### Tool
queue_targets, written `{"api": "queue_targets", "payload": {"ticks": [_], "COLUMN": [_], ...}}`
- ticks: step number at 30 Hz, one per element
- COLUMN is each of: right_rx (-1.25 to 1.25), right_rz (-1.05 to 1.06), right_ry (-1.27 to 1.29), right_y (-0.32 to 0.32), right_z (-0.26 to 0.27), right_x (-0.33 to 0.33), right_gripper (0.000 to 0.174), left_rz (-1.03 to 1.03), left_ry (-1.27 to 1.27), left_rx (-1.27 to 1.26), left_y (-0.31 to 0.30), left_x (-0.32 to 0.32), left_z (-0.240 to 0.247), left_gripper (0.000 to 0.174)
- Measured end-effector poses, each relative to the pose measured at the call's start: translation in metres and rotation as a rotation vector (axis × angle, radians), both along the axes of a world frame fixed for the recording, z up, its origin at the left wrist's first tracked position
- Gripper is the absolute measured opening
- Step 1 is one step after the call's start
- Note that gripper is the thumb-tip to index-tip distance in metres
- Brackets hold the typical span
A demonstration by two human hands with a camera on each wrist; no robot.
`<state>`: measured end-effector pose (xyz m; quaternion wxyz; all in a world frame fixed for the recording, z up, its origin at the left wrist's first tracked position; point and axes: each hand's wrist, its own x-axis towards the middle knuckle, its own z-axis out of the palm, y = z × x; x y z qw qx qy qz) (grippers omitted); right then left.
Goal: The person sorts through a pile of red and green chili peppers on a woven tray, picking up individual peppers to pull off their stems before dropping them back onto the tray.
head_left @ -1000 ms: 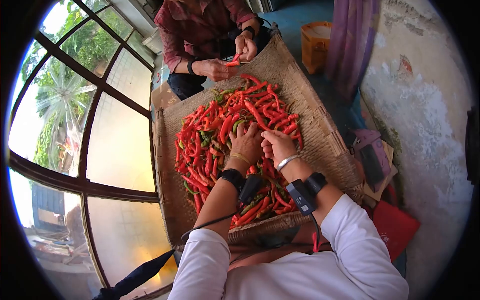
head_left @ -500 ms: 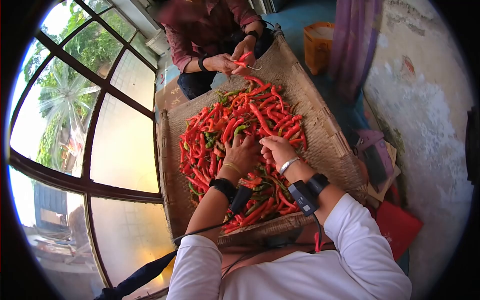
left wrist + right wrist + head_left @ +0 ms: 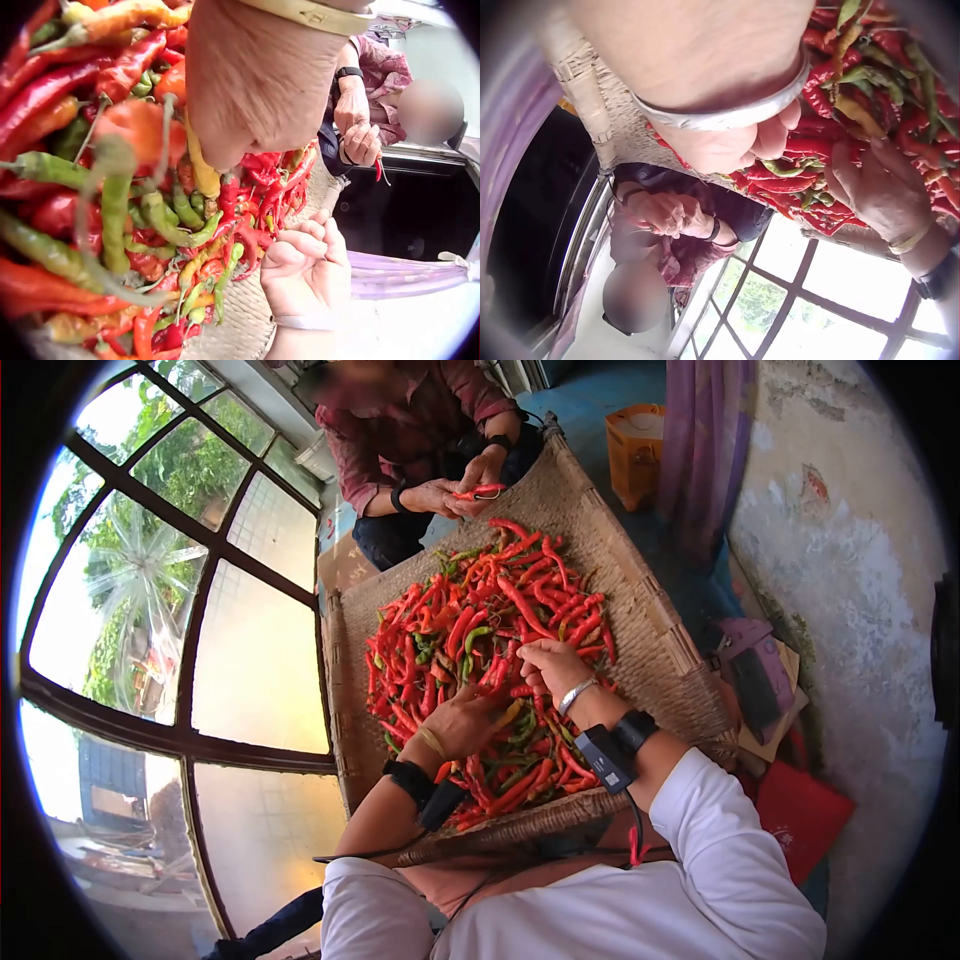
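A heap of chili peppers [image 3: 430, 660], mostly red with some green and yellow, lies on a woven tray [image 3: 660, 620]. My left hand [image 3: 460, 722] reaches into the near middle of the heap, its fingers relaxed among the peppers. A yellow pepper [image 3: 859, 116] lies right at its fingertips in the right wrist view. My right hand [image 3: 550, 665] is over the right part of the heap, fingers curled in toward the palm. Nothing shows in its curled fingers [image 3: 304, 240] in the left wrist view.
Across the tray another person [image 3: 420, 440] holds a red pepper [image 3: 480, 492] in both hands. A paned window [image 3: 260, 620] runs along the left. To the right are an orange bin [image 3: 634, 460], a purple curtain [image 3: 700, 450], a red bag [image 3: 800, 815] and a rough wall [image 3: 850, 610].
My left hand has drawn back toward me and to the left, uncovering green and red peppers. My right hand stays nearly in place, curled. The other person's hands have shifted around their pepper.
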<state>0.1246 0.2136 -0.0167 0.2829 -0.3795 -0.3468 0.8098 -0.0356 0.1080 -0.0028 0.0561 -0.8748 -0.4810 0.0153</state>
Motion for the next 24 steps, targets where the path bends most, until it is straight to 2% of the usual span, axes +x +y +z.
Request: {"api": "queue_targets", "payload": {"ticks": [2, 3, 4, 6, 7, 8, 10, 11, 13, 14, 16, 17, 20, 21, 22, 24], "right_rx": [0.013, 0.024, 0.029, 0.033, 0.031, 0.040, 0.025, 0.024, 0.023, 0.023, 0.026, 0.006, -0.017, -0.028, -0.039, -0.034], "right_rz": [0.006, 0.011, 0.010, -0.002, 0.000, -0.003, 0.020, 0.027, 0.039, 0.040, 0.033, 0.034, 0.046, 0.053, 0.060, 0.073], "right_ry": [-0.003, -0.009, -0.008, -0.014, -0.026, -0.025, -0.034, -0.038, -0.029, -0.032, -0.048, -0.047, -0.043, -0.038, -0.032, -0.024], "right_y": [0.000, 0.001, 0.001, 0.001, 0.001, 0.001, 0.001, 0.000, 0.000, -0.001, -0.001, -0.002, -0.002, -0.002, -0.003, -0.003], "right_z": [-0.001, -0.001, 0.000, 0.001, 0.001, 0.001, 0.001, 0.000, -0.002, -0.004, -0.004, -0.002, -0.001, -0.003, -0.005, -0.005], "right_x": [-0.001, -0.001, -0.001, -0.001, -0.001, -0.001, -0.002, -0.002, -0.002, -0.003, -0.002, -0.002, -0.002, -0.002, -0.003, -0.002], "right_gripper": [0.015, 0.015, 0.015, 0.016, 0.017, 0.017, 0.017, 0.017, 0.017, 0.017, 0.017, 0.015, 0.013, 0.013, 0.013, 0.013], "left_rz": [0.006, -0.023, -0.025, 0.219, 0.342, 0.337, 0.480, 0.477, 0.619, 0.612, 0.751, 0.746, 0.866, 0.781, 0.781, 0.766], "left_ry": [-0.138, -0.253, -0.252, -0.375, -0.379, -0.380, -0.276, -0.281, -0.103, -0.109, -0.116, -0.122, 0.015, 0.011, 0.008, -0.098], "left_rx": [-0.145, -0.130, -0.126, 0.115, 0.125, 0.133, 0.296, 0.306, 0.208, 0.210, 0.061, 0.061, -0.220, -0.160, -0.159, -0.199], "left_y": [-0.001, 0.003, 0.008, 0.020, 0.030, 0.042, 0.067, 0.077, 0.096, 0.103, 0.114, 0.118, 0.126, 0.125, 0.127, 0.129], "left_x": [0.001, 0.000, 0.001, 0.004, -0.003, -0.006, -0.008, -0.010, -0.011, -0.012, -0.017, -0.019, -0.027, -0.033, -0.039, -0.047], "left_z": [0.007, 0.011, 0.013, 0.017, 0.009, 0.007, 0.006, 0.007, 0.007, 0.007, 0.010, 0.010, 0.016, 0.010, 0.005, -0.004], "left_gripper": [0.016, 0.013, 0.013, 0.014, 0.015, 0.015, 0.042, 0.042, 0.074, 0.074, 0.090, 0.090, 0.099, 0.092, 0.092, 0.082]}}
